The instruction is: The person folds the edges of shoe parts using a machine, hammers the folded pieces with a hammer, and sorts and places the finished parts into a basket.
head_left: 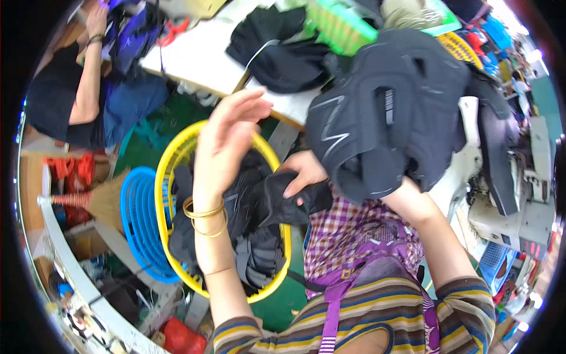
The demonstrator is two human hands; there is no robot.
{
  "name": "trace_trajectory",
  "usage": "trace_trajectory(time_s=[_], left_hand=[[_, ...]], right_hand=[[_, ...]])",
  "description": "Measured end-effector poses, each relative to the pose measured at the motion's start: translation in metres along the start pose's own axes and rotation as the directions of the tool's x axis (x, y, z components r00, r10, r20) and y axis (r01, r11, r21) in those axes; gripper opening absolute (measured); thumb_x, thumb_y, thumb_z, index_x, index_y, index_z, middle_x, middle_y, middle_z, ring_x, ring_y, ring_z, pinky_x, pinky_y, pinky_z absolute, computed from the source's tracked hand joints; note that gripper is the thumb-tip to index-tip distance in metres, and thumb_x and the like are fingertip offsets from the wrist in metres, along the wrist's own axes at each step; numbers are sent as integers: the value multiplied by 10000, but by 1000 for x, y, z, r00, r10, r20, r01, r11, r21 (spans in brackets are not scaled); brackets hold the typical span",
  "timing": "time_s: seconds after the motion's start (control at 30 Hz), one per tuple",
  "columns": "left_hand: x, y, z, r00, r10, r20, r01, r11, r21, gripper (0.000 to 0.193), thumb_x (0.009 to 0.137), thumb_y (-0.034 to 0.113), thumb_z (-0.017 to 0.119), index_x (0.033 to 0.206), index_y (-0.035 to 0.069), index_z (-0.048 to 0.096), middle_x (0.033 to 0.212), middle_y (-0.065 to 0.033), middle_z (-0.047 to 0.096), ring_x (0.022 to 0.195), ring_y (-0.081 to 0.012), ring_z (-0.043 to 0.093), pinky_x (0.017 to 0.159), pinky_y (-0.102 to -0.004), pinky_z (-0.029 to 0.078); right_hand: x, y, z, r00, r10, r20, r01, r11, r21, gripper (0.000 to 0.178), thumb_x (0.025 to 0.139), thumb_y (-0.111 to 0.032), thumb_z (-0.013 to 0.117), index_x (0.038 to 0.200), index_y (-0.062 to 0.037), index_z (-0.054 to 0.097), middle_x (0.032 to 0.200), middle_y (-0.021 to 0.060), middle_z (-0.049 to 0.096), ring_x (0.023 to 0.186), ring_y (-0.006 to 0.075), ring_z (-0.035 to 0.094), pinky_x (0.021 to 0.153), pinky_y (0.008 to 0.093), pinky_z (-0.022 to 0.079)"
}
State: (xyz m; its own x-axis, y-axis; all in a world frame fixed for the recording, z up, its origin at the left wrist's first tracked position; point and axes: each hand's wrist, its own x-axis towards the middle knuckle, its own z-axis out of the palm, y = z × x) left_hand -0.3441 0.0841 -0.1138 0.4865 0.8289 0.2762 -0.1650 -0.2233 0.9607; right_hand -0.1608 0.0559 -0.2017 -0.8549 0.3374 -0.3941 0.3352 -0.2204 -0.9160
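Note:
My left hand (231, 133) is raised over the yellow basket (287, 251), fingers stretched out with nothing in them. My right hand (303, 172) pinches a black fabric piece (295, 203) at the basket's right rim, thumb on top. A large padded black panel (383, 112), shaped like a backpack's back, lies across my right forearm and hides the wrist. It has a long opening, a small label and grey-white stitching. More black sewn pieces (256, 253) fill the basket.
A white table (194, 50) ahead bears a bundle of black pieces (283, 62) and a green crate (342, 26). A sewing machine (501, 221) stands at the right. Blue baskets (141, 224) and a broom (109, 197) are left. Another person's arm (88, 82) shows at far left.

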Motion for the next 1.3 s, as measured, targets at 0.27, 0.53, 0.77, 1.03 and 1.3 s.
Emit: trace_trajectory(time_s=[0.27,0.53,0.77,1.03,1.3], left_hand=[[77,-8,170,712,534,457,-701,499,509,601,639,-9,643,1222,23,500,1267,-162,463,1086,-332,489,895,-385,454],[168,-39,239,650,258,715,-727,484,487,340,754,64,504,1068,14,623,1075,-127,607,982,-308,558,894,-402,452],[96,60,100,632,255,732,-699,595,396,280,862,244,582,1051,42,621,866,-131,653,817,-268,633,750,-334,497],[-113,-141,-92,648,-715,-264,690,403,601,129,775,82,626,857,-7,670,693,-122,669,619,-202,660,553,-314,527],[-191,-270,-26,838,-262,-479,508,56,859,661,628,254,801,1178,41,500,906,-165,606,847,-335,600,726,-441,488]], right_hand=[[16,27,48,851,-480,-214,358,828,-432,560,802,-269,682,1256,2,497,1033,141,659,1031,232,580,922,339,415],[-44,-33,97,953,-299,47,301,919,-255,406,876,-167,590,1245,-21,504,981,193,651,787,253,663,771,376,494],[-53,-26,78,931,-102,-351,134,989,68,337,901,-154,596,1171,33,520,937,61,651,808,129,622,745,281,511],[-54,-16,61,870,108,-481,102,915,390,262,931,-141,546,1117,41,516,904,54,631,749,106,621,704,260,520],[-6,5,57,496,39,-867,203,966,160,331,938,-164,530,1176,56,460,950,102,636,764,149,655,716,255,503]])
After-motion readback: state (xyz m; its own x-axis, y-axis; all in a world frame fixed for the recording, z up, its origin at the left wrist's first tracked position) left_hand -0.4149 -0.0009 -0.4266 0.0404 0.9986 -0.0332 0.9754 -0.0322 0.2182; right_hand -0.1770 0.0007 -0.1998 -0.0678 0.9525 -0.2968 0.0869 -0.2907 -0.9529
